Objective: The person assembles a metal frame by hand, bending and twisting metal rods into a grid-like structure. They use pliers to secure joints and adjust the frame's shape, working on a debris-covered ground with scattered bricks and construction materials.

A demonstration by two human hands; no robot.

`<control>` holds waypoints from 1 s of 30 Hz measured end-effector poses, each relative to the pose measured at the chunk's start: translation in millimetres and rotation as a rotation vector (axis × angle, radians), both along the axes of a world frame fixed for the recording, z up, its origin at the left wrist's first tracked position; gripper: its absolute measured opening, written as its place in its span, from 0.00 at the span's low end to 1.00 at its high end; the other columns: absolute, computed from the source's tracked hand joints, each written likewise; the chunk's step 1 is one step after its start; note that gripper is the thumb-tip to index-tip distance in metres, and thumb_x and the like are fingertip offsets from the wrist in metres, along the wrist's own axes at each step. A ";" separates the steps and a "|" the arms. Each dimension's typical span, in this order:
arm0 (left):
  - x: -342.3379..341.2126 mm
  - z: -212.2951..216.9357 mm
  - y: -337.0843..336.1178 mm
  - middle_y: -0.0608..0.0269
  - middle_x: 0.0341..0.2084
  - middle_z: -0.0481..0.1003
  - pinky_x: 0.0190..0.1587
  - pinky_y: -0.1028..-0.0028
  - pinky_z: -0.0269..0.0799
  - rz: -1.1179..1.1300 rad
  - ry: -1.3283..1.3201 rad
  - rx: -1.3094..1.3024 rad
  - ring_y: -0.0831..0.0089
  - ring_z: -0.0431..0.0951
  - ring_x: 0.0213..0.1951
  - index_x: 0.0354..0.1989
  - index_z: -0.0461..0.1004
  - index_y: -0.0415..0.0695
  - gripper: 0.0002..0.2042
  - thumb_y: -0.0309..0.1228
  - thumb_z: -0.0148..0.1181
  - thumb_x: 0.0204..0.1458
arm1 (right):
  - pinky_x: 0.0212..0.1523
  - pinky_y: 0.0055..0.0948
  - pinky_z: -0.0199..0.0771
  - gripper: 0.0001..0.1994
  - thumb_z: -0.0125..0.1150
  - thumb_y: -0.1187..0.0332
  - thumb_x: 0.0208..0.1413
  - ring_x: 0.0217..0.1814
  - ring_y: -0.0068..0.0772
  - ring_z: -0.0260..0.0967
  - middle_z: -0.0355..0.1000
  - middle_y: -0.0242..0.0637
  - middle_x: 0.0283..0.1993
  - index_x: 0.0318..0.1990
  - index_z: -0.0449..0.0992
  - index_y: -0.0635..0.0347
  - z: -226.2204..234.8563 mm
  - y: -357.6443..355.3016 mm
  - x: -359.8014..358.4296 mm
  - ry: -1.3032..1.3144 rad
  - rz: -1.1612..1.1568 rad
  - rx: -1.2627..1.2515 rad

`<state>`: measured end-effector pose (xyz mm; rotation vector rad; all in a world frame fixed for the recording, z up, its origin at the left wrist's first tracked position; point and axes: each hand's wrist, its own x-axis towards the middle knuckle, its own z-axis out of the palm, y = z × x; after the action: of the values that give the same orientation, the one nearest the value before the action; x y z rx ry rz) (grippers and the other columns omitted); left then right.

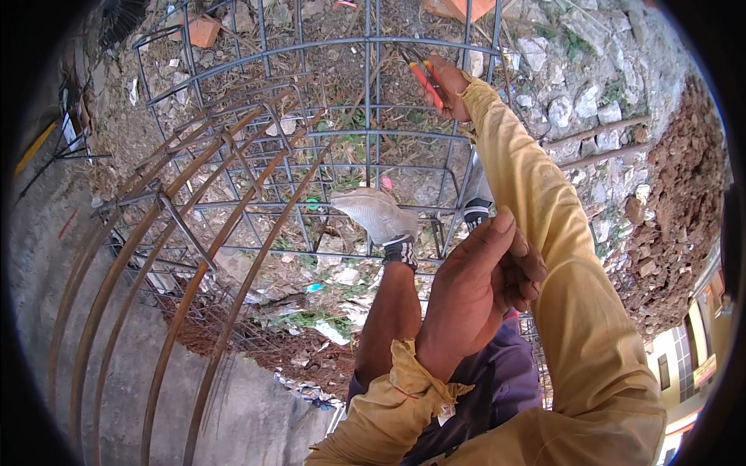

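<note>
My right hand (pixel 452 87) is stretched far forward, its fingers wrapped round the handles of a pair of pliers (pixel 424 84) with red and yellow grips. The dark jaws point up and left, close to a bar of the steel rebar mesh (pixel 373 109). Nearer to me, my left hand (pixel 474 291) is closed, thumb pressed against curled fingers beside the right sleeve. Whatever lies in that pinch, if anything, is hidden. Both arms wear loose yellow sleeves.
Rusty rebar rods (pixel 225 225) with square stirrups run along the left over concrete (pixel 287 419). My shoe (pixel 377 213) stands among the mesh bars. Bricks (pixel 200 31), rubble stones (pixel 559 111) and a red-brown soil heap (pixel 684 202) surround the mesh.
</note>
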<state>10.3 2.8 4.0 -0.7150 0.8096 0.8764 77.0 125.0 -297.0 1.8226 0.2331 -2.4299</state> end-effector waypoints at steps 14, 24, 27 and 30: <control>4.1 -5.2 3.0 0.58 0.25 0.73 0.25 0.77 0.71 -0.016 -0.009 0.006 0.73 0.74 0.24 0.31 0.67 0.45 0.17 0.44 0.43 0.64 | 0.19 0.27 0.63 0.14 0.57 0.55 0.54 0.18 0.23 0.65 0.71 0.34 0.27 0.40 0.72 0.55 -88.6 -31.9 7.6 -0.318 0.155 0.534; -2.6 -6.9 -0.3 0.57 0.24 0.73 0.25 0.79 0.71 -0.007 0.059 0.000 0.74 0.74 0.23 0.31 0.66 0.45 0.16 0.45 0.44 0.64 | 0.15 0.16 0.69 0.18 0.53 0.47 0.59 0.18 0.13 0.67 0.70 0.27 0.24 0.37 0.68 0.52 -25.4 -38.1 -3.5 0.296 -0.467 -0.168; -2.9 -6.8 -1.2 0.57 0.24 0.73 0.24 0.79 0.71 -0.003 0.078 0.009 0.74 0.74 0.23 0.31 0.66 0.45 0.16 0.45 0.45 0.64 | 0.15 0.14 0.68 0.17 0.59 0.49 0.57 0.19 0.12 0.68 0.70 0.26 0.24 0.38 0.68 0.52 -30.3 -38.7 0.5 0.355 -0.553 -0.258; -2.3 -7.1 -3.6 0.58 0.24 0.73 0.24 0.80 0.70 0.011 0.072 0.002 0.74 0.74 0.23 0.31 0.66 0.45 0.16 0.44 0.45 0.64 | 0.15 0.20 0.69 0.14 0.61 0.55 0.57 0.21 0.19 0.69 0.69 0.28 0.24 0.40 0.68 0.53 -17.2 -37.0 -10.9 0.113 -0.290 0.011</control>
<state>8.0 -0.8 -3.2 -0.6899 0.8699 0.9168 66.1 88.1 -314.2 1.8386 -0.0126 -2.7315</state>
